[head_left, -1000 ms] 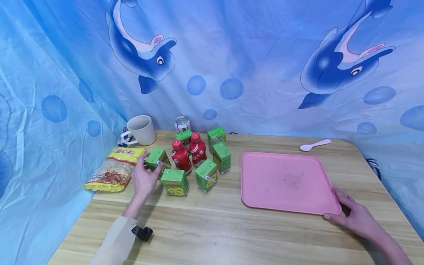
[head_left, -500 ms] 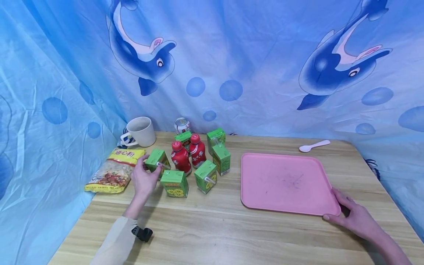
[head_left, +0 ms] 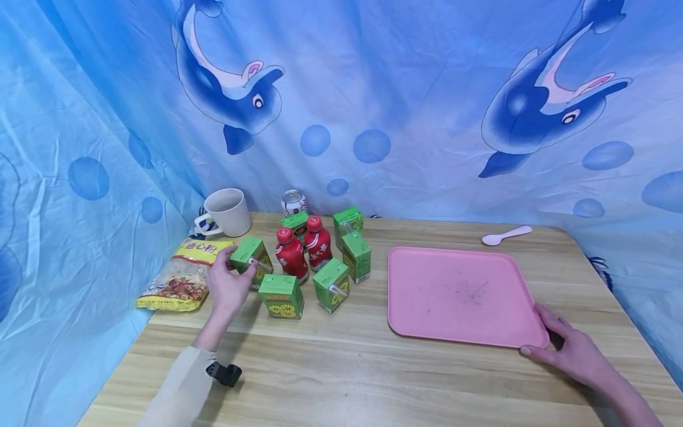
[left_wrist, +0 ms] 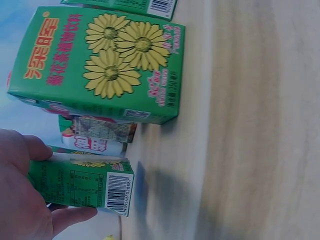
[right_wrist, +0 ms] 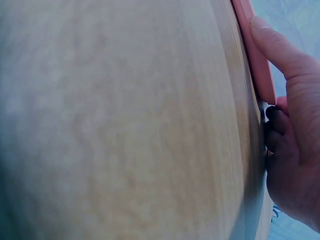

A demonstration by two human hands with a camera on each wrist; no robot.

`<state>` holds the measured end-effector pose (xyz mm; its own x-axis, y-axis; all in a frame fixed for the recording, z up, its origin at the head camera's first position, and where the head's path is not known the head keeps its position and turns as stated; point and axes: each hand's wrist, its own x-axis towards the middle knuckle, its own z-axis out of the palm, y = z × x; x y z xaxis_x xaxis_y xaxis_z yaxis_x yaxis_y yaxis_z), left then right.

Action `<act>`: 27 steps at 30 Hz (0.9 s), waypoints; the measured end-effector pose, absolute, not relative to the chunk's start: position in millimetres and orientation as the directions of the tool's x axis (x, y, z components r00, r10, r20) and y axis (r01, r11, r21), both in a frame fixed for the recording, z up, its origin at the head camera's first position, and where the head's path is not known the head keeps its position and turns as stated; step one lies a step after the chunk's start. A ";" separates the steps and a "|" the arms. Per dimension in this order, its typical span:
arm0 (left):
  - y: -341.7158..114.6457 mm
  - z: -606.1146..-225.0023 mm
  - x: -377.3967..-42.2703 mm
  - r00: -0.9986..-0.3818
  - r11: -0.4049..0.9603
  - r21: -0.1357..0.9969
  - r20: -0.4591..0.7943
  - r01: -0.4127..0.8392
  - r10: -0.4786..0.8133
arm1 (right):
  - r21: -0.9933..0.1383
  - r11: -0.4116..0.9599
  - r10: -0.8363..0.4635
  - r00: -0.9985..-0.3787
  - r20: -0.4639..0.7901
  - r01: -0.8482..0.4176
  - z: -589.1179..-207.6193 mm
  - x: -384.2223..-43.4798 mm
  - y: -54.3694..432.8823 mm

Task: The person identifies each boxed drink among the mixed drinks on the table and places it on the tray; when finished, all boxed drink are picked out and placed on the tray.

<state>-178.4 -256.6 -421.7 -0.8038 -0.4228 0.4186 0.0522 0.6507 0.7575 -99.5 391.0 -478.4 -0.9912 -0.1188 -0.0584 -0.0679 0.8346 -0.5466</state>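
My left hand [head_left: 228, 284] grips a green drink carton [head_left: 251, 256] with a straw on its side, thumb on one side and fingers on the other. In the left wrist view this carton [left_wrist: 85, 182] shows its barcode; whether its base touches the table I cannot tell. Just in front stands another green carton [head_left: 281, 296] with yellow flowers. Two red bottles [head_left: 291, 254] and several more green cartons [head_left: 332, 283] stand to the right. My right hand [head_left: 573, 350] holds the near right corner of a pink tray [head_left: 459, 293], thumb [right_wrist: 272, 42] against its rim.
A bag of pasta [head_left: 184, 276] lies left of my left hand. Behind it stands a white mug [head_left: 228, 212]. A drink can [head_left: 294, 203] is at the back, before the blue curtain [head_left: 416, 118]. A pale spoon [head_left: 506, 235] lies beyond the tray.
My left hand and the carton it grips have shifted slightly left. The right hand keeps its place at the tray corner.
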 end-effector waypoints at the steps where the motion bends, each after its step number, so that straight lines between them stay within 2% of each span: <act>1: -257.3 -420.3 -178.6 -0.802 0.652 0.756 0.423 0.055 -0.422 | -0.545 0.836 -0.119 -0.991 -0.059 -0.068 -478.4 -99.6 391.1; 11: -268.2 -400.2 -178.6 -0.776 0.679 0.730 0.471 0.076 -0.419 | -0.557 0.827 -0.124 -0.991 -0.046 -0.078 -478.7 -99.6 392.0; 27: -270.5 -355.4 -178.3 -0.772 0.691 0.714 0.499 0.110 -0.393 | -0.551 0.831 -0.125 -0.991 -0.050 -0.077 -478.1 -99.1 392.6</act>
<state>-178.3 -270.5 -355.4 -0.7723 -0.3927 0.4993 0.1101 0.6913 0.7141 -99.1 392.6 -478.1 -0.9909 -0.1253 -0.0502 -0.0772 0.8310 -0.5509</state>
